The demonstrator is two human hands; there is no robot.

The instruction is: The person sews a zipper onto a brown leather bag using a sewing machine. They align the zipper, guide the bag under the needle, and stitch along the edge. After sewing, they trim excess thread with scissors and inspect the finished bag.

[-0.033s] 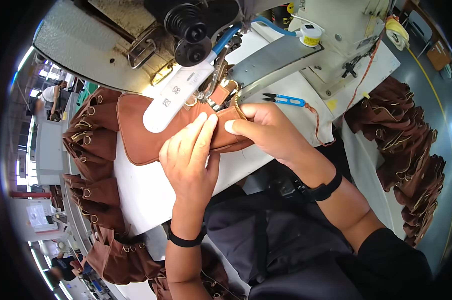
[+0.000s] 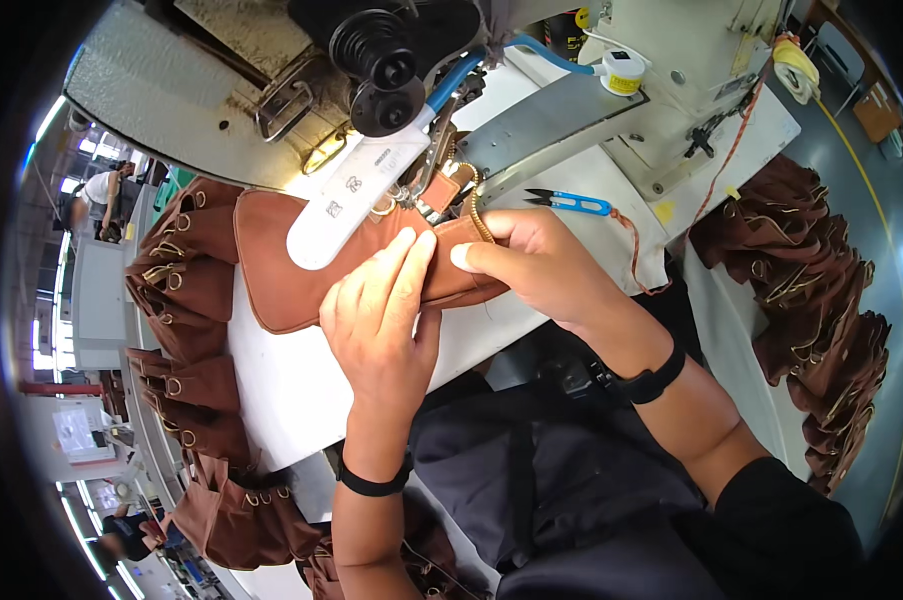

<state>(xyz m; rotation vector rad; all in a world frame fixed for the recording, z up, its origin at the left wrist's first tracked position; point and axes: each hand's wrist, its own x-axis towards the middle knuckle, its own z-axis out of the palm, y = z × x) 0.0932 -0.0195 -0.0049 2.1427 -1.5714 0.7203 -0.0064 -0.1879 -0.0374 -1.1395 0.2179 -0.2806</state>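
Note:
A brown leather bag piece (image 2: 282,245) with a gold zipper (image 2: 479,215) along its right part lies under the sewing machine head (image 2: 197,95). My left hand (image 2: 382,315) rests on it with fingers stretched out flat; its thumb is at the near edge. My right hand (image 2: 537,265) pinches the right end beside the zipper, thumb on top and the other fingers partly hidden behind. Near the machine's presser area a small leather tab (image 2: 440,188) and metal rings show. A white rounded bar (image 2: 344,205) hangs over the leather and hides part of it.
Blue thread snips (image 2: 577,203) lie on the white table (image 2: 302,390), right of my hands. Brown leather pieces with gold rings (image 2: 187,300) are piled at the left. Another brown pile (image 2: 802,300) stands at the right. Two people are at the far left.

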